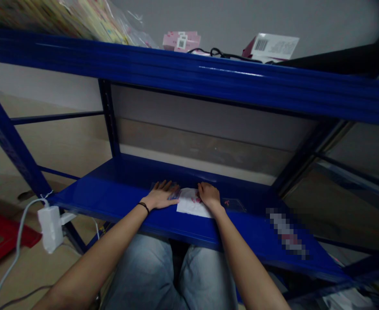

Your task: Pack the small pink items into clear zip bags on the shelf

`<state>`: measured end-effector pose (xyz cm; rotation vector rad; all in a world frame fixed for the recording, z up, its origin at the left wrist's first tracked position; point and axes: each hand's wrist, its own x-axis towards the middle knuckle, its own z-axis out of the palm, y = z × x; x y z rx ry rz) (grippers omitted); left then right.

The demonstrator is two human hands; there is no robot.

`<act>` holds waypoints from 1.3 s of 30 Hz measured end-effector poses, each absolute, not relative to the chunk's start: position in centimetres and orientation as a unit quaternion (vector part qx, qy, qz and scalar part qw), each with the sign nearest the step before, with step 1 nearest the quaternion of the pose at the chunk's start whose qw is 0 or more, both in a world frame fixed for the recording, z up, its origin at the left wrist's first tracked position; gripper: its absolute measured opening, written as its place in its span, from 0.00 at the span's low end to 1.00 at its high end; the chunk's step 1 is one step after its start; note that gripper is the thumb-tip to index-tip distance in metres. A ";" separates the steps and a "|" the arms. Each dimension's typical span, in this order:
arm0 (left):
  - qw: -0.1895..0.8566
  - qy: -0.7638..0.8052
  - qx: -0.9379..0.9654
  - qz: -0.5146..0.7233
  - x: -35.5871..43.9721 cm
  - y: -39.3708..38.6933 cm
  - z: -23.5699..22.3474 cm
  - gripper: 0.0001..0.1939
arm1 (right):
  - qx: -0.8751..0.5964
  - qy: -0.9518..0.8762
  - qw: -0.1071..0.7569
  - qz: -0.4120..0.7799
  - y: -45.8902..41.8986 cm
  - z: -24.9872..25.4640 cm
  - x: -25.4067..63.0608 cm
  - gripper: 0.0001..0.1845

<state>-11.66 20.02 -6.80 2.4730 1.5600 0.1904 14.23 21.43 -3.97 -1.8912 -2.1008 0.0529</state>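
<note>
Left hand (159,195) and right hand (209,196) were laid flat, ungripping, a white printed sheet (191,203) pinned beneath them on the blue steel shelf (112,202), seemingly against sliding.

- White paper sheet (191,204): rectangular, lying flat and slightly skewed on the blue steel shelf (112,202), with pink-red print near its far edge; the right hand (209,196) rests on it.
- Clear plastic film (233,205): lies flat, showing left and right of the sheet, with a small red mark at right; one piece or two cannot be determined.
- Left portion: under the left hand (160,196), with blue showing through.
</note>
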 end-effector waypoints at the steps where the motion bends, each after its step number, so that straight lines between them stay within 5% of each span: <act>1: 0.100 0.530 0.839 0.062 -11.6 20.0 -6.9 0.43 | -0.644 -0.751 0.147 0.003 21.3 -4.1 14.1 0.23; 18: 0.090 0.565 0.817 0.066 -12.9 19.9 -6.1 0.41 | -0.606 -0.783 0.142 -0.004 21.2 -5.4 13.8 0.14; 29: 0.111 0.576 0.808 0.054 -13.1 20.4 -6.2 0.32 | -0.653 -0.701 0.287 0.006 21.5 -3.3 20.8 0.17; 35: 0.086 0.561 0.822 0.047 -13.2 20.6 -6.6 0.31 | -0.773 -0.613 0.148 0.071 19.8 -4.6 33.1 0.19; 39: 0.082 0.568 0.817 0.057 -12.9 20.3 -6.4 0.32 | -0.773 -0.602 0.164 0.114 19.0 -4.9 33.7 0.19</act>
